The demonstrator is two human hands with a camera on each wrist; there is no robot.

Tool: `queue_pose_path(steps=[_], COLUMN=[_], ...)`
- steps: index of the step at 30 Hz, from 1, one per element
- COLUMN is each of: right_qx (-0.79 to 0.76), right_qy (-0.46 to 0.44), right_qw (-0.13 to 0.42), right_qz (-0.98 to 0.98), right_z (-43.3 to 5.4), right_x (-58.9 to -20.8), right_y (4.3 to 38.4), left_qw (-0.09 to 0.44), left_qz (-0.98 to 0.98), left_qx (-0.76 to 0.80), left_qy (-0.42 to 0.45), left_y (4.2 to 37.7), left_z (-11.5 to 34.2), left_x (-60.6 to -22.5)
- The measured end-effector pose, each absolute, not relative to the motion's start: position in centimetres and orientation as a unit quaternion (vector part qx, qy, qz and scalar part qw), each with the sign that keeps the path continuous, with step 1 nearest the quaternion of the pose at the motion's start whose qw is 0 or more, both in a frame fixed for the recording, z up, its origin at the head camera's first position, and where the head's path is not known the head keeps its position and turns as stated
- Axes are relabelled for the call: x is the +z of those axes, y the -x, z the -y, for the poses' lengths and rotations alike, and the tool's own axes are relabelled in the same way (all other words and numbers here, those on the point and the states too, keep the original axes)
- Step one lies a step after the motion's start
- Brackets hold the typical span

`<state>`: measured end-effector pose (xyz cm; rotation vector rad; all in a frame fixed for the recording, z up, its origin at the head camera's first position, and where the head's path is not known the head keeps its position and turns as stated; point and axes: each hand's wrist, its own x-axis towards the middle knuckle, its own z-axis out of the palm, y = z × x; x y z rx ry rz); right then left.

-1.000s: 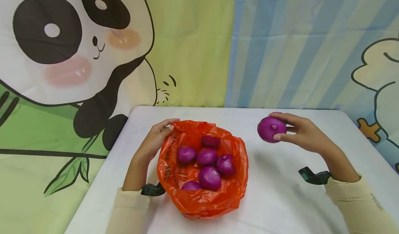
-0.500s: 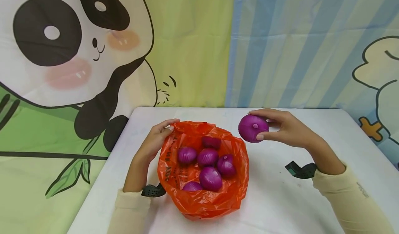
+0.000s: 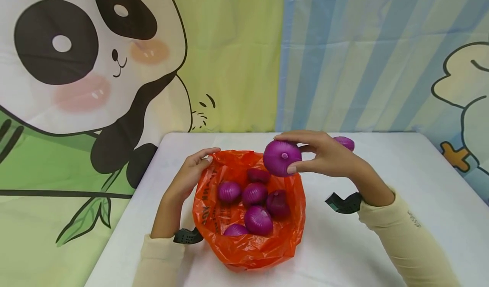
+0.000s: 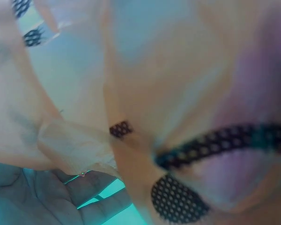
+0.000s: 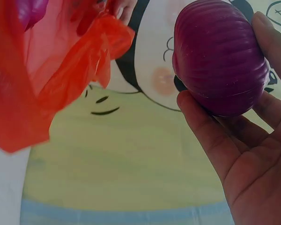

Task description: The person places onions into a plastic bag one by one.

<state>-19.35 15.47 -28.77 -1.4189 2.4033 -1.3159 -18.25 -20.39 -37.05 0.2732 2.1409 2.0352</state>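
Observation:
My right hand holds a purple onion between thumb and fingers, over the right back rim of an orange-red plastic bag. In the right wrist view, the fingertips and thumb sit around this ribbed onion. The bag stands wide open on the table, with several purple onions inside. At its left back rim, my left hand pinches the plastic, thumb on the near side. The left wrist view is mostly filled by the bag's blurred film, and part of the left palm shows below it.
Another purple onion lies on the white table near the back edge, partly hidden behind the right hand. A printed cloth backdrop with a panda hangs behind the table. Each wrist wears a black camera mount.
The right hand has carried its onion leftward from the table's right side to the bag's rim. This uncovers the onion at the back. The left hand and bag stay put.

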Motion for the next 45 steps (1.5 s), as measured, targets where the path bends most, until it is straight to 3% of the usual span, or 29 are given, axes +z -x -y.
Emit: queue_pose_path(steps=[11,20,32,45], right_qx=[-0.462,-0.409,-0.367,-0.321], right_qy=[0.475,0.508,0.513,0.501], right_qw=[0.09,0.176,0.145,0.134], right_qz=[-0.743,-0.737,-0.763,-0.792], right_z=[-11.3,-8.4,-6.9,-8.0], right_x=[-29.7,-31.6,-33.7,-33.3], right_y=[19.7,19.7,20.6,21.1], left_qw=[0.086,0.095,0.096,0.094], left_qz=[-0.72,-0.718,-0.719,-0.723], left_qx=[0.682,0.682,0.68,0.675], left_qy=[-0.095,-0.106,-0.109,-0.114], left_y=[18.3,18.2,18.2,18.4], left_z=[20.2,20.1,20.0,19.9], left_x=[-37.1,-36.9,-36.9,-37.2])
